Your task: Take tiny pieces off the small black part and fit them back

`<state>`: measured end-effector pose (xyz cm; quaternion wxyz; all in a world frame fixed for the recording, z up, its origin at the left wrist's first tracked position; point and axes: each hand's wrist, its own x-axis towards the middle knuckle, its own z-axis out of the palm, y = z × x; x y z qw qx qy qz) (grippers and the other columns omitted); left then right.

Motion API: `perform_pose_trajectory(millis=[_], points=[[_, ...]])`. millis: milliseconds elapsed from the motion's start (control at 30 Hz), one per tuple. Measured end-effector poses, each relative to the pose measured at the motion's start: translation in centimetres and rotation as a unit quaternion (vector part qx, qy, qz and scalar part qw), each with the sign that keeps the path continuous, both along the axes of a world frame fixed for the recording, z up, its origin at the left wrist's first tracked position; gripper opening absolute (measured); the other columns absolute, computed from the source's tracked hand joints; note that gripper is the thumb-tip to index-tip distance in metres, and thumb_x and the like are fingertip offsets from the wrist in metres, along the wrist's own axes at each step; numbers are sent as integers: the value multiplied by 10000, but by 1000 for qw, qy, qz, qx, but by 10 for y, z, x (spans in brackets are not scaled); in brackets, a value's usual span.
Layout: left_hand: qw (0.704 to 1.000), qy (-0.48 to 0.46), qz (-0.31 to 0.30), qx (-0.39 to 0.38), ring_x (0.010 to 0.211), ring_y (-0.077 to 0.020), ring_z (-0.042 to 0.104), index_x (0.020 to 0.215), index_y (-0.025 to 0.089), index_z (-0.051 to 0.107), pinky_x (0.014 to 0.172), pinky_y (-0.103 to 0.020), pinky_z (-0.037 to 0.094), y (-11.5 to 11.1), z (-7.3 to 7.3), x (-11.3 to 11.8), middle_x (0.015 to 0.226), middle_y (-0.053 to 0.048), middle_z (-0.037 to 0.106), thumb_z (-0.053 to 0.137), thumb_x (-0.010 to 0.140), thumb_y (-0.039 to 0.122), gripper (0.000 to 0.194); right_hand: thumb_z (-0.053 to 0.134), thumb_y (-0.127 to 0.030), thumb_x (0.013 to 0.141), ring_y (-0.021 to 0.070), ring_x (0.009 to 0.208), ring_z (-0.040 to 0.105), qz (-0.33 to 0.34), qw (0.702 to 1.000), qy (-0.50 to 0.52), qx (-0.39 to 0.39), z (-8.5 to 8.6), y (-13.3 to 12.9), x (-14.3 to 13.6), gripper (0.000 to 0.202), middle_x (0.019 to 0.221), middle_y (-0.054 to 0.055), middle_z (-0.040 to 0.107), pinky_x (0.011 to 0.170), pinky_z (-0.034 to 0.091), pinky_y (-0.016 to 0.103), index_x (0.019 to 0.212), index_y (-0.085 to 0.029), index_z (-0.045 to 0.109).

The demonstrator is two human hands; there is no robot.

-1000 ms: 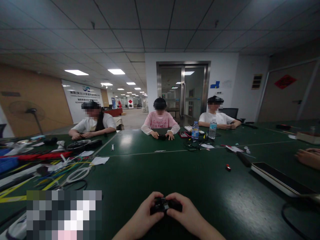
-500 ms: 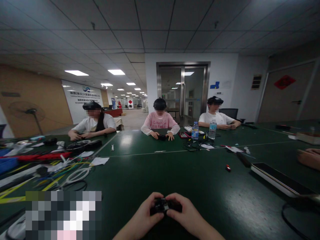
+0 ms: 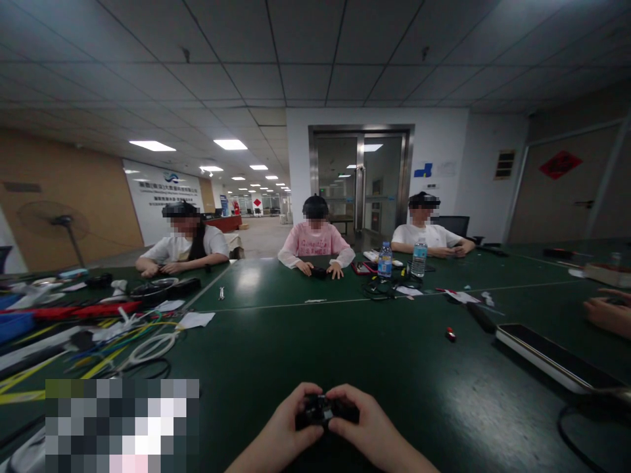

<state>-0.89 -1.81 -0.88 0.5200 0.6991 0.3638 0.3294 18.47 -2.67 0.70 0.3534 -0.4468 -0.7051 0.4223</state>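
Note:
At the near edge of the green table, my left hand [image 3: 288, 419] and my right hand [image 3: 365, 415] hold a small black device [image 3: 315, 412] between them. A pale or metallic patch shows in the middle of the device; its exact kind I cannot make out. My left fingers close round its left end, with the thumb on the near side. The right fingers and thumb grip the other end. The thumb tips nearly meet at its near side. Its underside and ends are hidden by my fingers.
Cables [image 3: 155, 347], a paper slip [image 3: 197, 320] and a red strip lie on the left. A tablet-like slab [image 3: 557, 358] and a small red item [image 3: 450, 334] are on the right. Two water bottles [image 3: 419, 257] stand farther back. Three people sit opposite; another person's hands [image 3: 608, 309] show at right.
The view has shifted very slightly. My hands keep the same grip on the black device. At the right edge, the other person's hands have moved a little.

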Motion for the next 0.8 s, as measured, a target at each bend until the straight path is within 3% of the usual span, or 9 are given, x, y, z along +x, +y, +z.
perform_pose_trajectory(millis=[533,800], points=[[1000,18,1,2,973,-195,559,1099,208,434,851,-328,399,2,-5,0,1030,-31,589,582,694,98,444,629,-170,683,209,933,591,9,1000,4,14,-3,2,1,316,978,16,661,839,444,317,995,-219,624],[1000,7,0,-23,966,-195,563,1140,205,393,827,-321,408,1,-1,0,1031,-39,592,575,701,92,489,630,-181,691,213,959,586,12,1000,4,14,-3,2,1,323,997,18,658,862,439,324,1012,-220,615]])
